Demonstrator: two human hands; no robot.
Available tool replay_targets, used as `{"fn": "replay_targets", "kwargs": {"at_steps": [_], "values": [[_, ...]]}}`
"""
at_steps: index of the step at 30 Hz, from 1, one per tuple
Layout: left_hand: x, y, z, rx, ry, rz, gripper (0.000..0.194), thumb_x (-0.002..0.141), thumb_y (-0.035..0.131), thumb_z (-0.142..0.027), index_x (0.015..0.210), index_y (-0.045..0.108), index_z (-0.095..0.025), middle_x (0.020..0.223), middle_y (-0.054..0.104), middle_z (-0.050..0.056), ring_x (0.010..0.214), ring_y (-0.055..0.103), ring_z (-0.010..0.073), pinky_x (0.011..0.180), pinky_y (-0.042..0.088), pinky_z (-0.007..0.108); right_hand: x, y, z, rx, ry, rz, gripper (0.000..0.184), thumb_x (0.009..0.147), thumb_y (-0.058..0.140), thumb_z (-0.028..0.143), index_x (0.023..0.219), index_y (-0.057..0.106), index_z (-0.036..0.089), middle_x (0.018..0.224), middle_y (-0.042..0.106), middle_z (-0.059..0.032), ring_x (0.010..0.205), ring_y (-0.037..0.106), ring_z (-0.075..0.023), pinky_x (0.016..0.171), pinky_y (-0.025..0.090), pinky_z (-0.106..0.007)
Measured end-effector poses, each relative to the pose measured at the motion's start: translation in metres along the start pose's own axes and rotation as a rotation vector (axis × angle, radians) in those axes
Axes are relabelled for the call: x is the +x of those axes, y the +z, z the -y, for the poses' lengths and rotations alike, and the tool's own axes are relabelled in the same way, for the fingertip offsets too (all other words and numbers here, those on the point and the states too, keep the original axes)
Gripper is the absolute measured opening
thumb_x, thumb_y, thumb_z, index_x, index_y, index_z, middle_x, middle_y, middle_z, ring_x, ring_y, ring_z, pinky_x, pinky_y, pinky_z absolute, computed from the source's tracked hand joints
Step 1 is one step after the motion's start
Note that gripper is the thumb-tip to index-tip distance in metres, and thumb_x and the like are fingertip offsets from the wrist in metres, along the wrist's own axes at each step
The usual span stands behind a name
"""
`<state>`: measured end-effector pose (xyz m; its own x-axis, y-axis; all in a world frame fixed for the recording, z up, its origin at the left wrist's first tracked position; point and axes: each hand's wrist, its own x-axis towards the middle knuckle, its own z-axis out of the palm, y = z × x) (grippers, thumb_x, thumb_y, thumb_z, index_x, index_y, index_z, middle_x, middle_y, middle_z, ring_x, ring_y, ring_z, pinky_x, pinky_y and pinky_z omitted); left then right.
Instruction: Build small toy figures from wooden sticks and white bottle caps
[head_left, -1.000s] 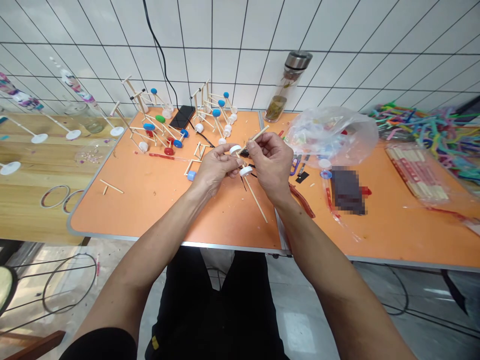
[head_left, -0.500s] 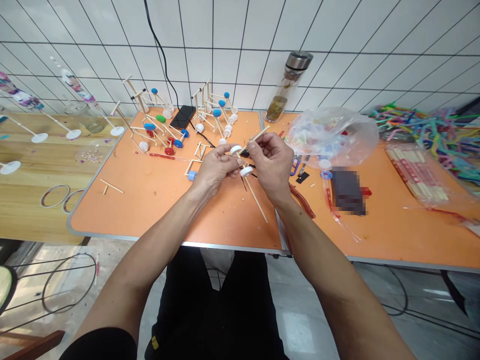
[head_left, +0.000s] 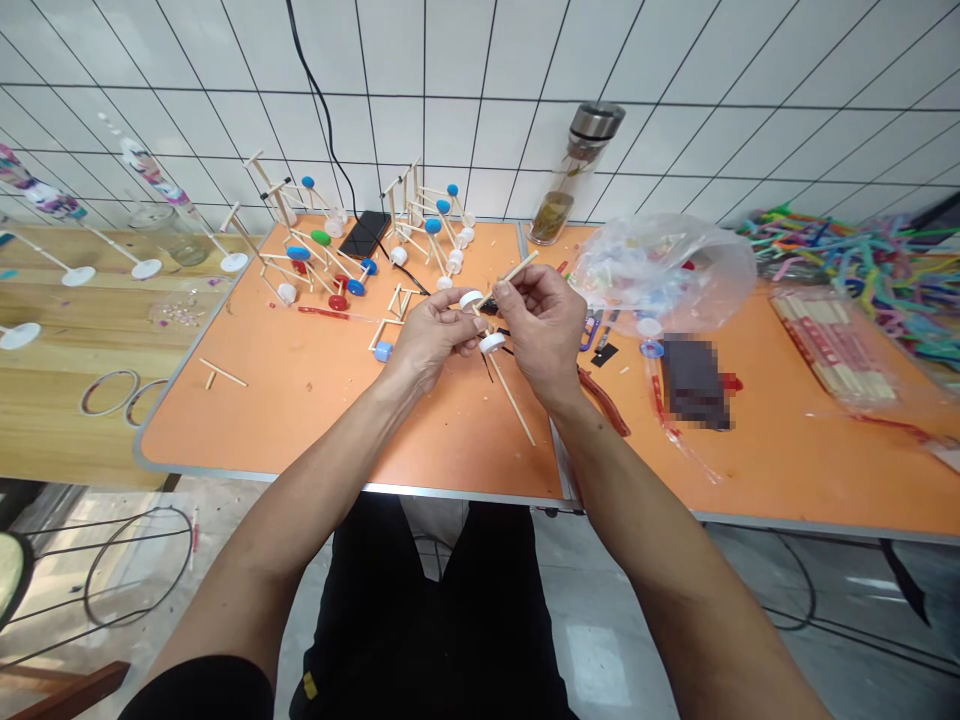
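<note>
Above the orange table (head_left: 300, 420), a small wooden-stick frame with two white bottle caps (head_left: 492, 342) is between my hands. My left hand (head_left: 431, 340) is closed on this frame, thumb and fingers pinching near the caps. Between the thumb and fingers of my right hand (head_left: 544, 325) is a thin wooden stick (head_left: 521, 265), its far end pointing up and right. Another long stick (head_left: 516, 405) slants down toward the table edge below the caps. Where the held sticks meet is partly hidden by my fingers.
Stick-and-cap models (head_left: 322, 250) stand at the back left, near a black phone (head_left: 365, 236). A glass tea bottle (head_left: 555, 215) is by the tiled wall. Right of my hands lie red-handled pliers (head_left: 604, 402), a plastic bag (head_left: 667, 270) and packed sticks (head_left: 832, 345).
</note>
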<state>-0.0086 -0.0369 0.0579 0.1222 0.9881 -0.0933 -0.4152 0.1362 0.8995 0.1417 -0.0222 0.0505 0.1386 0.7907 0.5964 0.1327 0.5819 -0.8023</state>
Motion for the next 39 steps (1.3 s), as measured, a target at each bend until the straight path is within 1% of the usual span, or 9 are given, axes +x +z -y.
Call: {"fn": "replay_targets", "kwargs": {"at_steps": [9, 15, 28, 35, 39], "values": [[0.0009, -0.0008, 0.0017, -0.003, 0.019, 0.013, 0.06, 0.06, 0.102, -0.013, 0.11, 0.069, -0.015, 0.068, 0.076, -0.004, 0.048, 0.06, 0.0081, 0.048, 0.046, 0.02, 0.0009, -0.0011, -0.0002, 0.002, 0.012, 0.014, 0.034, 0.099, 0.08, 0.054, 0.088, 0.065, 0.026, 0.082, 0.065, 0.0014, 0.074, 0.062, -0.0151, 0.068, 0.055, -0.031], [-0.0007, 0.0011, 0.0, 0.016, -0.002, -0.008, 0.058, 0.061, 0.103, -0.013, 0.109, 0.07, -0.016, 0.068, 0.074, -0.006, 0.048, 0.06, 0.0071, 0.049, 0.045, 0.02, 0.0012, -0.0016, 0.0009, 0.001, 0.005, 0.015, 0.034, 0.099, 0.08, 0.053, 0.088, 0.064, 0.026, 0.081, 0.065, 0.0018, 0.073, 0.062, -0.0147, 0.067, 0.055, -0.031], [-0.0002, 0.0004, 0.0006, 0.011, -0.003, -0.003, 0.058, 0.061, 0.104, -0.014, 0.109, 0.07, -0.017, 0.069, 0.074, -0.007, 0.049, 0.061, 0.0069, 0.049, 0.045, 0.02, 0.0006, -0.0004, -0.0003, -0.006, 0.005, 0.009, 0.032, 0.101, 0.078, 0.051, 0.089, 0.064, 0.025, 0.082, 0.063, 0.0025, 0.073, 0.061, -0.0138, 0.067, 0.053, -0.03], [-0.0008, -0.0002, 0.0007, 0.002, -0.003, -0.003, 0.061, 0.058, 0.105, -0.014, 0.108, 0.071, -0.016, 0.071, 0.074, -0.007, 0.05, 0.061, 0.0067, 0.05, 0.046, 0.02, 0.0004, 0.0001, 0.0019, -0.01, 0.026, 0.003, 0.036, 0.099, 0.079, 0.057, 0.088, 0.064, 0.026, 0.083, 0.065, 0.0012, 0.074, 0.061, -0.0153, 0.068, 0.054, -0.032], [-0.0023, 0.0023, -0.0014, 0.02, -0.018, -0.024, 0.057, 0.062, 0.104, -0.013, 0.108, 0.071, -0.017, 0.07, 0.073, -0.007, 0.049, 0.061, 0.0065, 0.05, 0.045, 0.02, 0.0002, 0.0004, 0.0029, -0.038, 0.051, 0.006, 0.038, 0.098, 0.079, 0.06, 0.088, 0.063, 0.027, 0.084, 0.065, 0.0003, 0.076, 0.061, -0.0167, 0.07, 0.056, -0.033]]}}
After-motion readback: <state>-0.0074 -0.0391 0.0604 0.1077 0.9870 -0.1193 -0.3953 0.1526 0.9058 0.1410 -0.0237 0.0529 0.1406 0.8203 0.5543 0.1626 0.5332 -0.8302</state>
